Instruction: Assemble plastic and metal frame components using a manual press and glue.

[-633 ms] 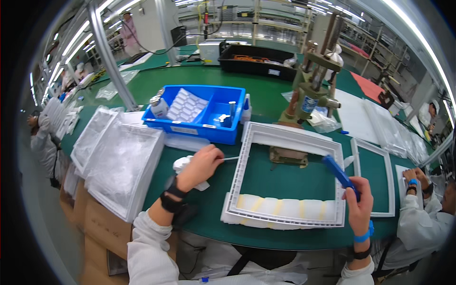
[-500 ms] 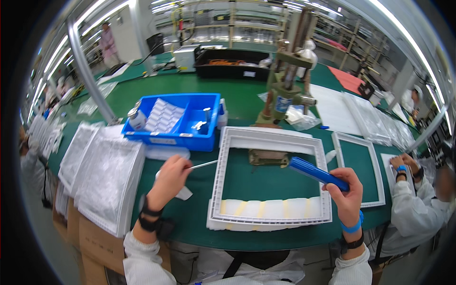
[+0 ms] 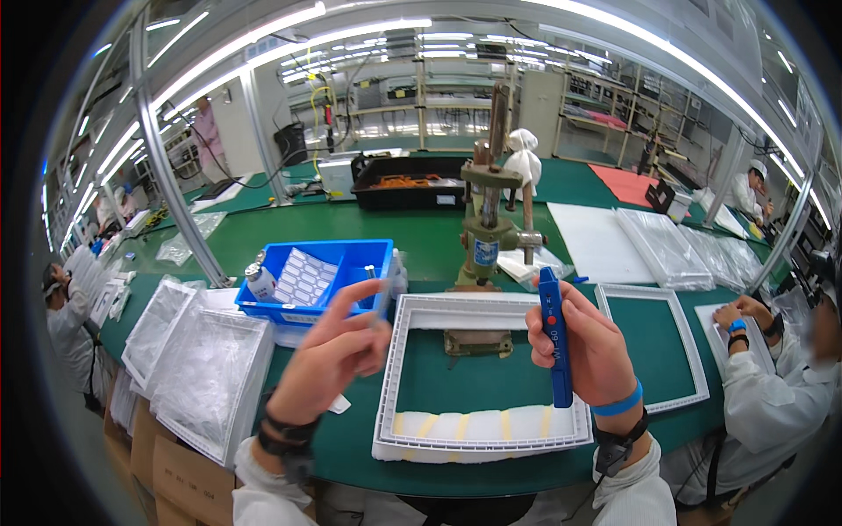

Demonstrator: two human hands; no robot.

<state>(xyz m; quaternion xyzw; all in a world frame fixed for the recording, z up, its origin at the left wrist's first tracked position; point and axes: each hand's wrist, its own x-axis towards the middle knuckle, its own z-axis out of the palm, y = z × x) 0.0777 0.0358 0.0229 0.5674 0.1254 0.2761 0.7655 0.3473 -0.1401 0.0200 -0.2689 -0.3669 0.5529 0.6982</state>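
Both hands are raised higher and closer to the camera than half a second ago, when they hovered low over the frame. At far left, clear trays (image 3: 206, 373) lie stacked at the table (image 3: 289, 241) edge, overhanging cardboard boxes (image 3: 189, 478). Just right of them the blue bin (image 3: 351, 267) sits against the frame's top left corner. The left hand (image 3: 329, 359) now floats in front of the bin, fingers loosely spread and curled, holding nothing that can be made out; the thin rod it touched earlier is not visible. The white frame (image 3: 491, 434) lies flat near the table's front edge, with open green surface inside it and a small metal fitting (image 3: 478, 342) near its top rail. Behind it stands the press (image 3: 491, 232). The right hand (image 3: 588, 346) is closed around the blue pen (image 3: 555, 337), now held upright over the frame's right rail instead of slanted. A second frame (image 3: 693, 351) lies just beside it to the right, leaving a narrow gap. Beyond that a co-worker's hands (image 3: 741, 316) rest at the table's edge.
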